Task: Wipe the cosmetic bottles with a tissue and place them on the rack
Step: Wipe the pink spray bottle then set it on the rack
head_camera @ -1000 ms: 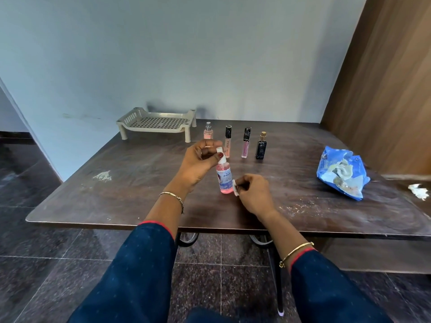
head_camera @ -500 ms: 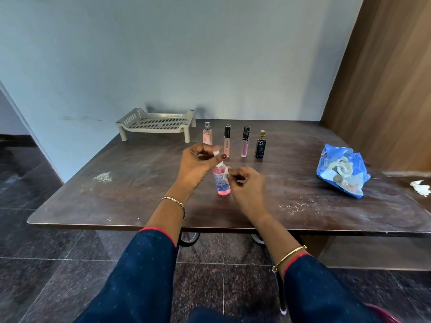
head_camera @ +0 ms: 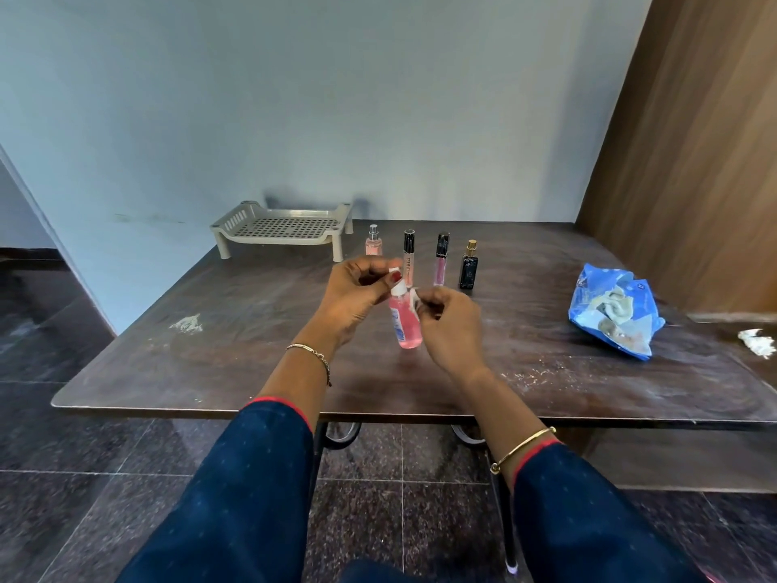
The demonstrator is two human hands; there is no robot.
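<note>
Our left hand pinches the spray bottle by its cap, right hand pinches the tissue; hard rubbing could dislodge it.

Blue wall, wood panel, dark tiled floor

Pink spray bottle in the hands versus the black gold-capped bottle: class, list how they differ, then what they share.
Colour: the pink spray bottle is clear with pink liquid; the black bottle is dark, gold-capped. Handling: the left hand grips the pink spray bottle's top, the right hand holds tissue to it; the black bottle stands untouched. Shared: neither is on the rack.
</note>
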